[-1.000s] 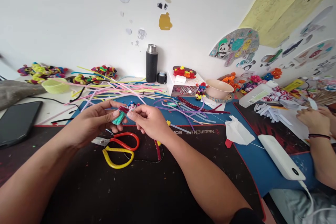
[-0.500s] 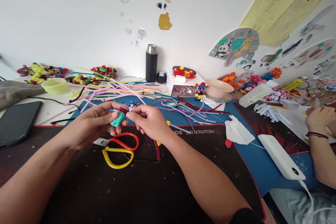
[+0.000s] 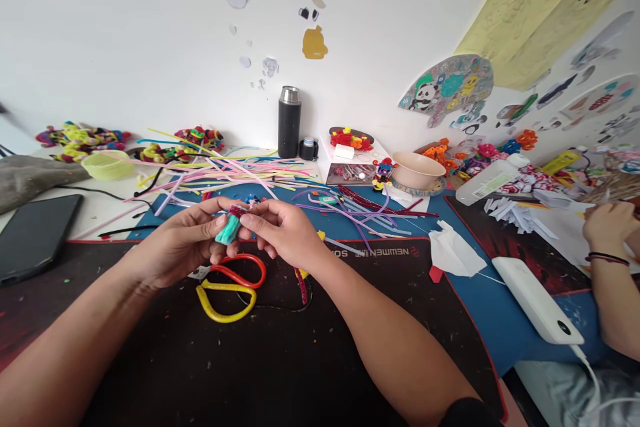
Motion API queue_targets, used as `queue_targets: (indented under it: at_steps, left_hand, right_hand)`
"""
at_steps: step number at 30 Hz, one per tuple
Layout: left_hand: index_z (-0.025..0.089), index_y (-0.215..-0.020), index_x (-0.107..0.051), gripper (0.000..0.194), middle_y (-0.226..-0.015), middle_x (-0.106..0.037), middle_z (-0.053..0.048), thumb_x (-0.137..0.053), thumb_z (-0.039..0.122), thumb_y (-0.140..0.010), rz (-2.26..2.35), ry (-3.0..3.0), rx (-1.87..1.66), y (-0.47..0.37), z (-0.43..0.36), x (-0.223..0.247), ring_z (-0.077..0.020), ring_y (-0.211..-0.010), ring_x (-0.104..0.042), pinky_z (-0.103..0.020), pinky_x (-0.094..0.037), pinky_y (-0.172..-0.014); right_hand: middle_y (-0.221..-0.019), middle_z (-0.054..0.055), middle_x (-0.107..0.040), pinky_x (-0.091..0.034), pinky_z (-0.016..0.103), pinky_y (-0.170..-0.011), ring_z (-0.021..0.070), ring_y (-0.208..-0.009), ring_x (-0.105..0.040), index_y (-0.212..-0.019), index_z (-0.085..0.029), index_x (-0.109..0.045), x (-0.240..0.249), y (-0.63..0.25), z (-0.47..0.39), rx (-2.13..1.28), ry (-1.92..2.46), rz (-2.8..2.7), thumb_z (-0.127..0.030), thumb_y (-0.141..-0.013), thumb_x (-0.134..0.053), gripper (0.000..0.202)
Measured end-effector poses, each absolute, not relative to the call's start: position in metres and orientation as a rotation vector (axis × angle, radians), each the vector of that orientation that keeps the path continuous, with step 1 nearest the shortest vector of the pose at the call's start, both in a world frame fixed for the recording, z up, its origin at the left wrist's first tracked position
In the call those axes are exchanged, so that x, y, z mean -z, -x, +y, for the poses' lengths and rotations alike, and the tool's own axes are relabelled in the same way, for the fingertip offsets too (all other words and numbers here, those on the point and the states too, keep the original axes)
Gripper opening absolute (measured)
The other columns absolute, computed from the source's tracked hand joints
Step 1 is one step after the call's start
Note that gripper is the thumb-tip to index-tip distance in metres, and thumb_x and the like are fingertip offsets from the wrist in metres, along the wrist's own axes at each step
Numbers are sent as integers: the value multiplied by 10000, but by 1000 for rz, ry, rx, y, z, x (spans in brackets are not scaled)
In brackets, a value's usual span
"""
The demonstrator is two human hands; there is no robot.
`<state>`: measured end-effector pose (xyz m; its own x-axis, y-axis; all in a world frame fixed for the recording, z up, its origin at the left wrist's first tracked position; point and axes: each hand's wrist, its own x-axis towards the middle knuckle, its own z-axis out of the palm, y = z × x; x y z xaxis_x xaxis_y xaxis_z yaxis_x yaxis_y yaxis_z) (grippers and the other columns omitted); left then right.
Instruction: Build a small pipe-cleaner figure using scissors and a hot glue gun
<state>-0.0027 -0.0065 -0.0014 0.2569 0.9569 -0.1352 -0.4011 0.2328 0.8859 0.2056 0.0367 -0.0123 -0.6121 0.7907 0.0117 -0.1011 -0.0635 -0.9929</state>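
Between both hands is a small pipe-cleaner figure (image 3: 229, 230), turquoise at its lower end and dark red above, with blue bits at the top partly hidden by fingers. My left hand (image 3: 193, 233) is closed on it, thumb against the turquoise part. From the other side my right hand (image 3: 280, 227) pinches its dark red part between thumb and fingers. Just below the hands, scissors (image 3: 227, 315) with one red and one yellow handle lie on the black mat (image 3: 240, 373); my left hand covers part of the blades. A dark red pipe-cleaner piece (image 3: 302, 288) lies right of them.
Loose pipe cleaners (image 3: 240, 170) spread behind the hands. A black thermos (image 3: 289, 123) stands by the wall, with a beige bowl (image 3: 417, 170) farther right. A phone (image 3: 40, 237) lies left; a white power bank (image 3: 535, 300) lies right, near another person's arm (image 3: 613, 267).
The figure has tilted a little more upright and shifted slightly right with my left hand. My right hand keeps its pinch nearly in place.
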Motion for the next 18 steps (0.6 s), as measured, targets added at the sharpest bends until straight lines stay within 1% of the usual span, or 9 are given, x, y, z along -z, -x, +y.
queue_targets:
  at_steps: [3,5,10,15,18]
  left_hand:
    - [217,-990,-854,382,-788,-840,-80,-1046,327,-678,837,-814,-1077,1,-7,-1,-185,-568,-779,-157,-570,-431]
    - [219,-974,-869,381,-769,-837,-75,-1058,317,-657,843,-793,-1088,1,-7,0,-186,-586,-789,-145,-567,-438]
    - [211,-1061,-895,442,-774,-834,-80,-1056,309,-662,855,-766,-1105,0,-7,2,-177,-592,-778,-152,-583,-460]
    - [221,-1111,-891,432,-799,-820,-75,-1021,289,-704,863,-736,-1078,-2,-8,0,-174,-582,-749,-184,-591,-456]
    - [240,-1226,-858,515,-803,-809,-66,-992,256,-729,858,-737,-1059,-3,-8,-1,-181,-605,-750,-208,-615,-500]
  right_hand:
    - [-853,-10,-709,-421,204,-455,85,-590,-553,-1190,-188,-708,8,-206,36,-1792,770,-1539,-468,-948,-792,379]
    - [-846,-10,-706,-410,205,-457,81,-582,-551,-1209,-183,-719,7,-206,36,-1830,756,-1511,-443,-939,-806,385]
    - [-854,0,-700,-388,207,-448,82,-594,-561,-1149,-170,-741,8,-207,38,-1906,687,-1445,-430,-921,-822,355]
    - [-840,-11,-680,-364,210,-450,76,-579,-546,-1050,-188,-741,8,-207,38,-1961,673,-1416,-488,-896,-836,350]
    - [-815,-22,-663,-356,214,-447,75,-558,-526,-1050,-196,-738,8,-206,37,-1954,707,-1411,-501,-887,-832,358]
